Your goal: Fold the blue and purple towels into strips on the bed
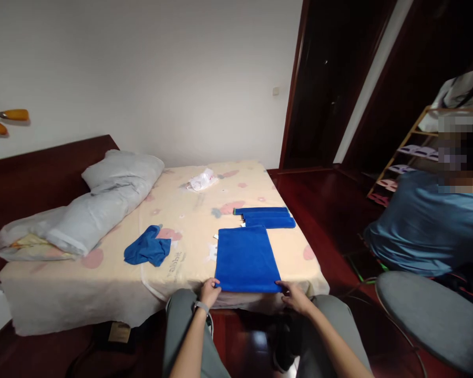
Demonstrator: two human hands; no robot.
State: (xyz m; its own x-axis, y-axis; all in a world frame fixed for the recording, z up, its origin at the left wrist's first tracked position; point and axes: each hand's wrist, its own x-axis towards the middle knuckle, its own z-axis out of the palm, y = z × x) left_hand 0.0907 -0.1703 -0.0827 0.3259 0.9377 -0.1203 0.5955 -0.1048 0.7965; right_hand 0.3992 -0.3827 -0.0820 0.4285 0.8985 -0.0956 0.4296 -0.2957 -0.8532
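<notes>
A blue cloth [245, 258], shaped like a towel, lies spread flat on the bed at its near edge. My left hand [210, 293] pinches its near left corner, and my right hand [296, 297] pinches the near right corner. Just beyond it, several folded blue cloths [268, 217] overlap in a stack. Off to the left, a crumpled blue cloth [147, 248] rests loosely on the patterned sheet. A watch [201, 307] is on my left wrist.
The bed [197, 215] also bears wrapped pillows or bedding [114, 199] at the left and a white bundle [202, 179] near the wall. At the right, a person in a blue shirt [425, 226] sits by a shoe rack [402, 152], behind a grey round seat [429, 315].
</notes>
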